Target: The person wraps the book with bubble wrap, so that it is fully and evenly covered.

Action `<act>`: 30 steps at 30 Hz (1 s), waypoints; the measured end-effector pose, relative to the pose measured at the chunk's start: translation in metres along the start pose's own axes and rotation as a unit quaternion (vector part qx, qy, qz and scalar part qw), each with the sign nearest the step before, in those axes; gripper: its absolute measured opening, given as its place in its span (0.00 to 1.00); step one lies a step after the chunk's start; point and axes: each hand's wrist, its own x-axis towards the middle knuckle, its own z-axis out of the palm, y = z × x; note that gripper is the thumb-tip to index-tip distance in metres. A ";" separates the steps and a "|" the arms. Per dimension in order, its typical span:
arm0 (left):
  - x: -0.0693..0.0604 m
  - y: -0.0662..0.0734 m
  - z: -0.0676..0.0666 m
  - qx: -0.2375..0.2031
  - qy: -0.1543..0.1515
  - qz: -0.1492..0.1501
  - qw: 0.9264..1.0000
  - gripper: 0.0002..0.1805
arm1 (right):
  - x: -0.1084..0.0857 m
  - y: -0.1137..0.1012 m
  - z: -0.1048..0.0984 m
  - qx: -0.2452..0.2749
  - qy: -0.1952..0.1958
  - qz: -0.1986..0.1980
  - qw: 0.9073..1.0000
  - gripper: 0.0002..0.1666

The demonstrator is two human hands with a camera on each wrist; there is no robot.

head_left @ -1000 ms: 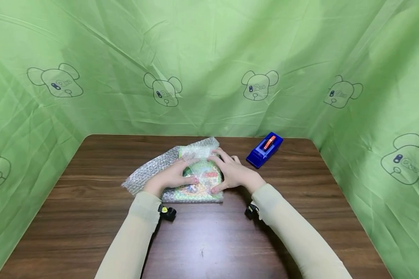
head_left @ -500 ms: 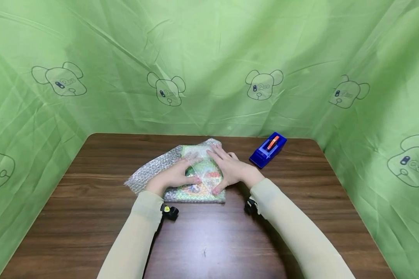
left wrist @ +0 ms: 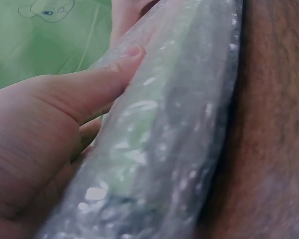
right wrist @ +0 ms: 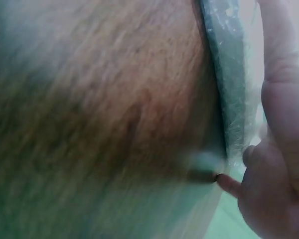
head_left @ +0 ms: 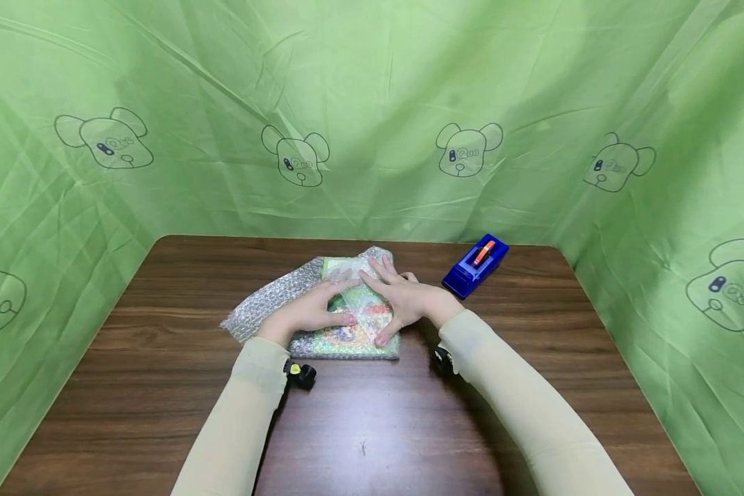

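A flat item with a green, colourful printed cover, like a book or thin box (head_left: 341, 335), lies on the table wrapped in clear bubble wrap (head_left: 273, 297). The wrap sticks out beyond it on the left in a loose flap. My left hand (head_left: 310, 311) rests on the wrapped item's left part, thumb laid across the top. On the right part rests my right hand (head_left: 410, 300), its fingers spread and its thumb near the right edge. In the left wrist view the thumb (left wrist: 114, 74) lies along the bubble wrap. Some fingertips are hard to make out.
A blue tape dispenser (head_left: 476, 266) with an orange part stands at the table's back right. The brown wood table (head_left: 161, 386) reaches back to a green cloth curtain (head_left: 372, 103) printed with bear heads, which surrounds it on three sides.
My right hand has slid slightly left over the wrapped item. The left hand stays where it was on the wrap. The head view has shifted a little.
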 end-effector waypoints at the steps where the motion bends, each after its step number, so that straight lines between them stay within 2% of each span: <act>1: -0.001 -0.002 -0.001 -0.003 0.005 0.000 1.000 0.48 | 0.000 -0.001 -0.001 -0.002 -0.002 0.004 1.000 0.92; 3: -0.004 -0.004 -0.007 -0.008 0.023 -0.002 1.000 0.46 | 0.001 -0.003 -0.001 -0.005 -0.007 0.010 1.000 0.92; 5: -0.009 -0.004 -0.014 -0.007 0.059 -0.006 0.998 0.40 | 0.002 -0.005 -0.002 -0.007 -0.014 0.017 1.000 0.92; 9: -0.015 0.006 -0.027 0.012 0.157 -0.017 0.987 0.33 | 0.003 -0.007 -0.002 -0.010 -0.023 0.029 0.999 0.93; 11: -0.013 0.012 -0.028 0.026 0.183 -0.008 0.983 0.33 | 0.003 -0.007 -0.002 -0.015 -0.025 0.034 0.999 0.94; 13: -0.011 0.018 -0.025 0.039 0.166 0.004 0.985 0.35 | 0.002 -0.006 -0.002 -0.022 -0.026 0.038 0.999 0.94; 15: -0.008 0.024 -0.021 0.053 0.119 0.008 0.991 0.37 | 0.002 -0.007 -0.002 -0.029 -0.024 0.040 0.998 0.94; 18: -0.005 0.029 -0.015 0.068 0.049 -0.013 0.996 0.41 | 0.002 -0.008 -0.003 -0.032 -0.019 0.045 0.998 0.94; 20: -0.004 0.030 -0.014 0.072 0.023 -0.033 0.997 0.43 | 0.002 -0.011 -0.005 -0.030 -0.016 0.048 0.998 0.94; 24: -0.004 0.031 -0.014 0.070 0.014 -0.056 0.996 0.44 | 0.000 -0.016 -0.007 -0.011 -0.005 0.045 0.999 0.91; 30: -0.003 0.026 -0.014 0.051 0.012 -0.059 0.997 0.44 | -0.005 -0.012 -0.001 0.022 0.015 0.028 0.999 0.81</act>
